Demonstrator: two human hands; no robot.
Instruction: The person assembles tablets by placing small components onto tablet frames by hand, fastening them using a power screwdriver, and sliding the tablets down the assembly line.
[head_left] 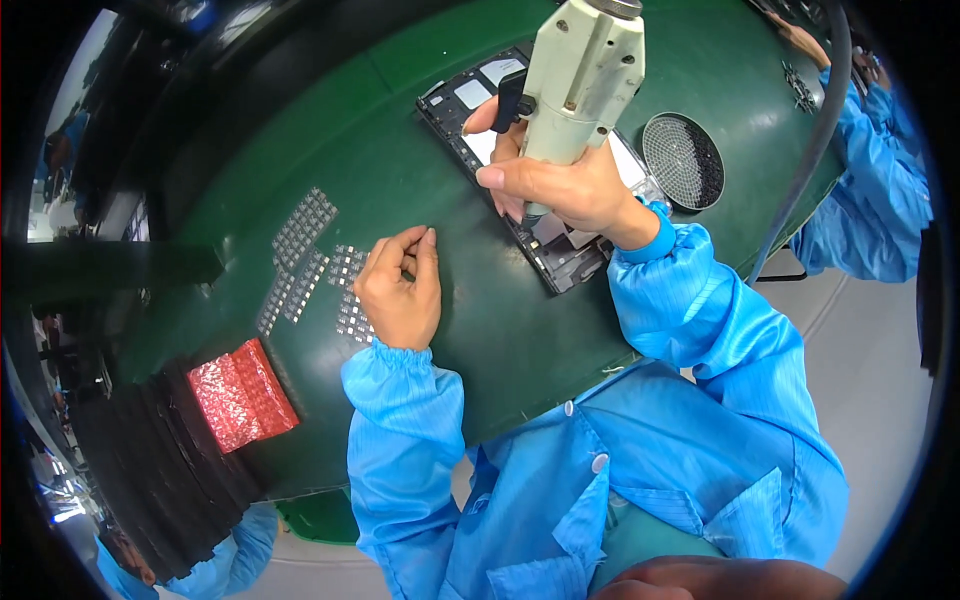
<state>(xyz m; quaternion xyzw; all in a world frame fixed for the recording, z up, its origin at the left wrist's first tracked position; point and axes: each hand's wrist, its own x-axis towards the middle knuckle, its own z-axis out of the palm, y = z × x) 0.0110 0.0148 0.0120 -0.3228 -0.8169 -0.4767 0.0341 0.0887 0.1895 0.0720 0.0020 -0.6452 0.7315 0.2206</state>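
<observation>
My right hand (570,190) is wrapped round a pale grey-green electric screwdriver (585,85) with a black lever. Its lower end points down at a black electronic device casing (565,275) with white labels, lying slanted on the green table. Hand and tool cover the casing's middle, so the screwdriver's tip is hidden. My left hand (402,290) rests to the left of the casing with thumb and fingers pinched together; what they hold, if anything, does not show. Partly under it lies a sheet of small circuit boards (350,265).
More small-board sheets (305,228) lie at left, near a red bubble-wrap packet (243,395) beside a black ribbed cover (150,460). A round dish of black screws (683,162) stands right of the casing. A dark cable (815,150) hangs at right. Co-workers' blue sleeves (865,215) show beyond.
</observation>
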